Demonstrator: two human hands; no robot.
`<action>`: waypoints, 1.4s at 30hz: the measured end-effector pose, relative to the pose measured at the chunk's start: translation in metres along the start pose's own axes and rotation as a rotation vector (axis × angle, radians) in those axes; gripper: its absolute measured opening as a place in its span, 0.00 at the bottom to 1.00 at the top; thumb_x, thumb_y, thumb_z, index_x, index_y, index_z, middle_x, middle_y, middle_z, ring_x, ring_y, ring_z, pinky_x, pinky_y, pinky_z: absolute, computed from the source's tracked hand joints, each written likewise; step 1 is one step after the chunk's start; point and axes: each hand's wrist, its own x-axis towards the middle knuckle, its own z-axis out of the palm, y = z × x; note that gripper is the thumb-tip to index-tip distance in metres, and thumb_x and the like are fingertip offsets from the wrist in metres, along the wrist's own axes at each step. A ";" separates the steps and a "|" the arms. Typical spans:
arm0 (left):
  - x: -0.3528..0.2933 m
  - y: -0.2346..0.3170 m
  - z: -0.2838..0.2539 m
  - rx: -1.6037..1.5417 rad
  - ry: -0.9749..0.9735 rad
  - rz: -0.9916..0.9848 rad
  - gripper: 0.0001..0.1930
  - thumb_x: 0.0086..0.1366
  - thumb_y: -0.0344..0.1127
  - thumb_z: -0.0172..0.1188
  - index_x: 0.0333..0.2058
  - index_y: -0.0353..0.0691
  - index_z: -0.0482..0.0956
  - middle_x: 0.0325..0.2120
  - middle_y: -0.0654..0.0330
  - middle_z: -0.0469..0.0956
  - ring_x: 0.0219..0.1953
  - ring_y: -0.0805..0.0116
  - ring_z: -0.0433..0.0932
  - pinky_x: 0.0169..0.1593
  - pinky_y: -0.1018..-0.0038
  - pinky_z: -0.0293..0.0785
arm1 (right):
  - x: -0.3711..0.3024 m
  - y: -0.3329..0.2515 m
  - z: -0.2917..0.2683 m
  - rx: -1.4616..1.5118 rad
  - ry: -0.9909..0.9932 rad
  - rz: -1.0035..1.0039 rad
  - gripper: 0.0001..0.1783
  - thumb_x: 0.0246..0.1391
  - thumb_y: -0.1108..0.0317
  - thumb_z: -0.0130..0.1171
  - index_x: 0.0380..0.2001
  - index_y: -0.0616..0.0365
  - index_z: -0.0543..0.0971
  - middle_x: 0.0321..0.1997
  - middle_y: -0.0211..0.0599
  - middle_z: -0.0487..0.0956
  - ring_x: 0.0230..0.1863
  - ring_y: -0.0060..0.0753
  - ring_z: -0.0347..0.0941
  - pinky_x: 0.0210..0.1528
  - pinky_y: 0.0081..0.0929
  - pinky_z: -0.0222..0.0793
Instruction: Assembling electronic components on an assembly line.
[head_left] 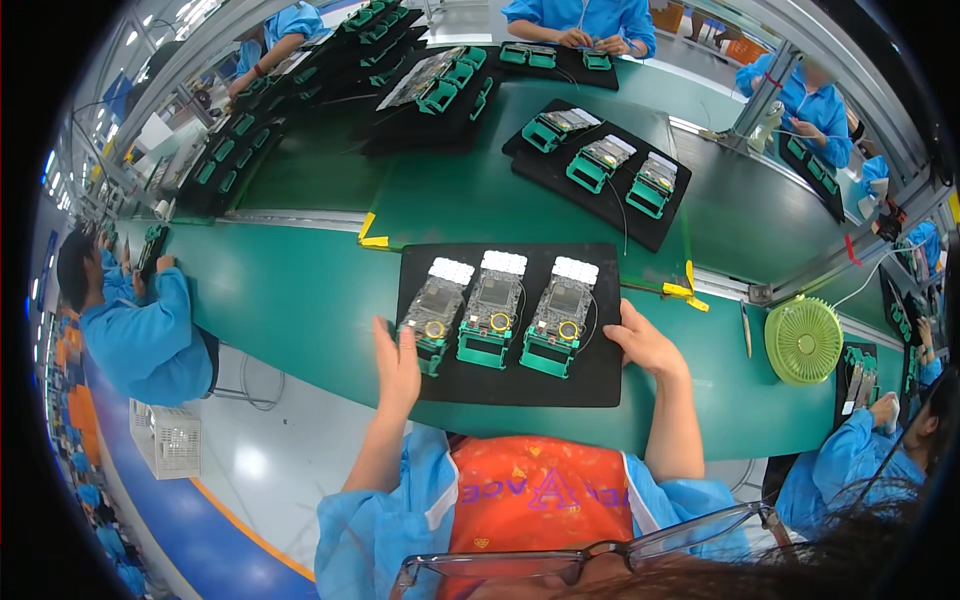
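In front of me is a black flat tray (510, 391) bearing three circuit boards in green plastic frames. The left circuit board (437, 303) leans askew, while the middle circuit board (493, 297) and right circuit board (561, 305) lie nearly parallel. Each has a white top section, a yellow-ringed round part and a thin cable. My left hand (398, 372) grips the tray's left edge, close beside the left board's green frame. My right hand (647, 342) holds the opposite edge, thumb on top; its other fingers are partly hidden.
Across the green table (290, 270), a second black tray (640, 225) carries three similar boards. Stacked trays (430, 125) stand farther left. A green fan (804, 340) and a pen-like tool (746, 330) are on the right. Co-workers in blue sit around; a metal post (765, 95) rises at right.
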 end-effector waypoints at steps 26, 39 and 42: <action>-0.038 0.041 0.080 -0.445 -0.480 0.225 0.11 0.66 0.26 0.53 0.46 0.32 0.75 0.43 0.55 0.75 0.38 0.67 0.79 0.40 0.76 0.74 | 0.039 0.041 -0.152 1.309 0.756 -0.774 0.28 0.50 0.85 0.44 0.54 0.52 0.70 0.52 0.39 0.75 0.50 0.43 0.75 0.49 0.42 0.77; -0.035 0.058 0.084 -0.254 -0.446 0.446 0.07 0.59 0.21 0.57 0.37 0.32 0.79 0.35 0.54 0.77 0.28 0.69 0.78 0.27 0.78 0.74 | 0.089 0.095 -0.243 1.108 1.333 -0.410 0.19 0.58 0.72 0.54 0.51 0.68 0.66 0.50 0.53 0.73 0.52 0.48 0.72 0.49 0.47 0.75; -0.038 0.054 0.076 -0.195 -0.429 0.411 0.07 0.59 0.22 0.58 0.37 0.33 0.79 0.35 0.54 0.77 0.29 0.69 0.78 0.28 0.77 0.74 | 0.105 0.054 -0.195 0.234 1.751 0.191 0.27 0.49 0.69 0.60 0.50 0.72 0.66 0.52 0.60 0.71 0.54 0.55 0.69 0.57 0.50 0.66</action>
